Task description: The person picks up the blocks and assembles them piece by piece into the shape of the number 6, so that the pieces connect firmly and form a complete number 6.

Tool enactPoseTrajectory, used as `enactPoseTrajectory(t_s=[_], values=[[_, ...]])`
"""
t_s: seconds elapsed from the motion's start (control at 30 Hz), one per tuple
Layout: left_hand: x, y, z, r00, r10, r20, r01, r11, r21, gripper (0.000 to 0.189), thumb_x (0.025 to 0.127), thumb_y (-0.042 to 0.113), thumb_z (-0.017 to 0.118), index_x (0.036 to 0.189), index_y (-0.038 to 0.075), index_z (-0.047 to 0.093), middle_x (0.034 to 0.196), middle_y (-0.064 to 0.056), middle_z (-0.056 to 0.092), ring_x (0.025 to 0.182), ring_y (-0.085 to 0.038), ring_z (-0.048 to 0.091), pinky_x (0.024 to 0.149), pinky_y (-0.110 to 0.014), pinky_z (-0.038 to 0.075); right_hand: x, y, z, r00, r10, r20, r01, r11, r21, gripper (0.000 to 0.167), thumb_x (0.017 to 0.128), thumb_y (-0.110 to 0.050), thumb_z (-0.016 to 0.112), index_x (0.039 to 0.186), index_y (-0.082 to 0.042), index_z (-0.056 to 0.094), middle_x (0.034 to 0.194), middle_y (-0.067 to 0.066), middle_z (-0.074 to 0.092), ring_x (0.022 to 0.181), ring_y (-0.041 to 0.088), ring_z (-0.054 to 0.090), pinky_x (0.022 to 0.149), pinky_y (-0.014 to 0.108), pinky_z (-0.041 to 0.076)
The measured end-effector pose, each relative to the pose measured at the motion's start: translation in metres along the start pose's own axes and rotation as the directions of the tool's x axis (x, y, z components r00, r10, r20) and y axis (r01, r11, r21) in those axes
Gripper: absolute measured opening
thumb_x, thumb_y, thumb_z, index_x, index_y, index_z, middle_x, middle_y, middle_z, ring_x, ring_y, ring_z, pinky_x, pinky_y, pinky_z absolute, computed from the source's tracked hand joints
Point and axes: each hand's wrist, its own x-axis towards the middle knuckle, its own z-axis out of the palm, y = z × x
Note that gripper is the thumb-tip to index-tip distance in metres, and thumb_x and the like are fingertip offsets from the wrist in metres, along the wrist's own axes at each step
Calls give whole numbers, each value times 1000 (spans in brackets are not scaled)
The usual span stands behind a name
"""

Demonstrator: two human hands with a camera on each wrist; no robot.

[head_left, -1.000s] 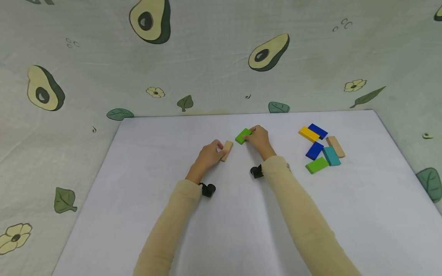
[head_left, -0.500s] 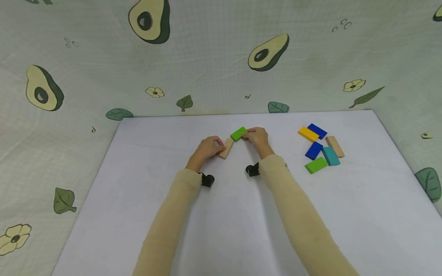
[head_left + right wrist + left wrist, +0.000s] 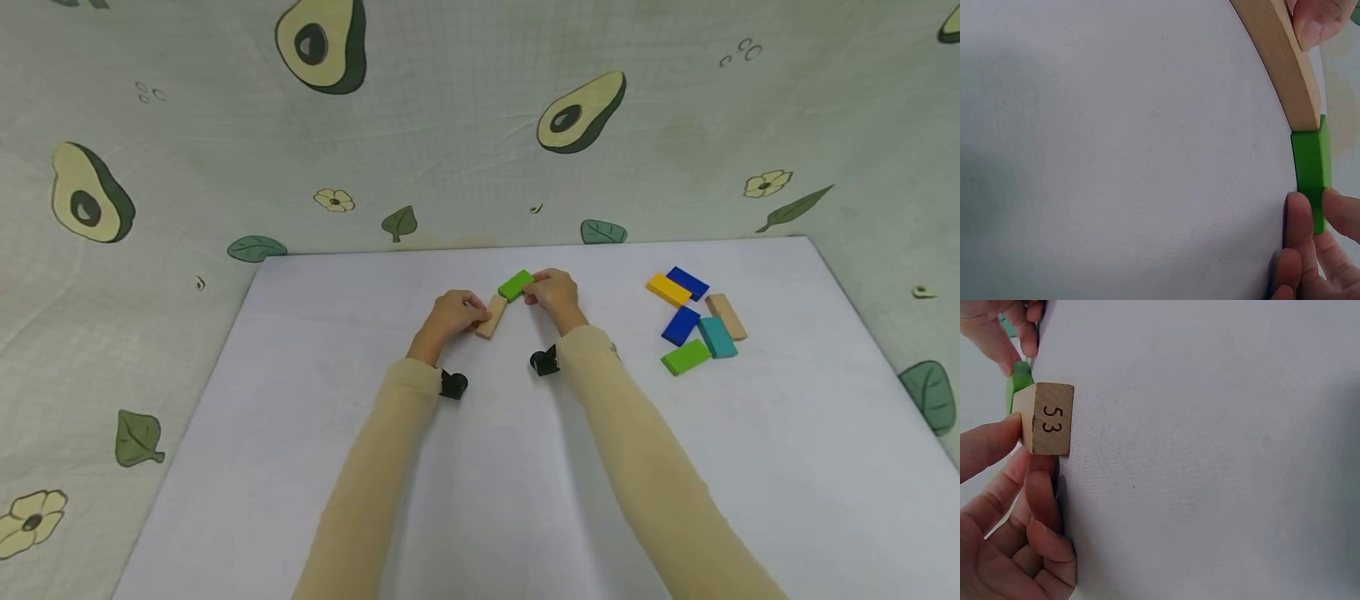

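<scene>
- Hand on our left point(image 3: 452, 314) pinches the wooden block point(image 3: 492, 317) numbered 53, just right of its fingertips; we should hold that steady. Its long axis runs away from us, leaning right, numbered end nearest.
- The bright-green block point(image 3: 515, 285), grasped by our right hand point(image 3: 553, 292), sits just left of that hand; we should nudge gently, keeping both pieces flat and ends meeting. Its long axis slants further right, near end seemingly touching the wooden block.

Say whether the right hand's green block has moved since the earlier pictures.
Yes: the green block has moved left and slightly closer to the table's far edge.
</scene>
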Motion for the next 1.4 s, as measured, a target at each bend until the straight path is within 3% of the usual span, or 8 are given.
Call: enactPoseTrajectory(t_s=[0.27, 0.53, 1.0, 1.2, 1.4], values=[[5, -2, -1, 999, -21, 27, 21, 999, -35, 21, 83, 28, 68, 94, 10, 65, 75, -1, 61, 65, -10, 52, 59, -21, 39, 5, 0, 1, 1000, 1, -10, -2, 998, -56, 36, 89, -20, 60, 122, -7, 57, 64, -3, 62, 68, 8, 58, 59, 18, 38], [6, 0, -3, 998, -46, 39, 48, 998, -48, 21, 83, 27, 69, 94, 10, 66, 72, 1, 60, 63, -9, 52, 59, -21, 39, 6, -1, 1, 1000, 2, -10, -3, 997, -78, 36, 89, -21, 60, 122, -8, 57, 62, -3, 62, 65, 8, 57, 58, 19, 37], [6, 2, -4, 997, -55, 50, 58, 997, -55, 21, 84, 27, 68, 95, 10, 65, 74, 0, 60, 63, -9, 52, 60, -20, 40, -2, 0, -3, 999, -37, 5, 38, 998, -42, 43, 92, -25, 55, 132, -9, 51, 75, 6, 69, 81, 15, 57, 65, 20, 37], [5, 4, -4, 995, -77, 70, 82, 994, -73, 19, 84, 25, 68, 95, 10, 64, 75, 0, 60, 64, -9, 52, 61, -21, 41, -6, 8, -12, 996, -51, 80, 46, 997, 63, 49, 96, -30, 46, 142, -15, 38, 102, 13, 67, 83, 16, 55, 75, 22, 42], [4, 5, -8, 991, -86, 98, 94, 992, -80, 18, 84, 24, 68, 95, 10, 64, 74, 1, 59, 66, -10, 52, 63, -21, 41, -21, 15, -29, 981, -132, 139, 117, 987, 109, 50, 98, -30, 42, 145, -14, 32, 120, 18, 60, 99, 25, 56, 87, 31, 45]])
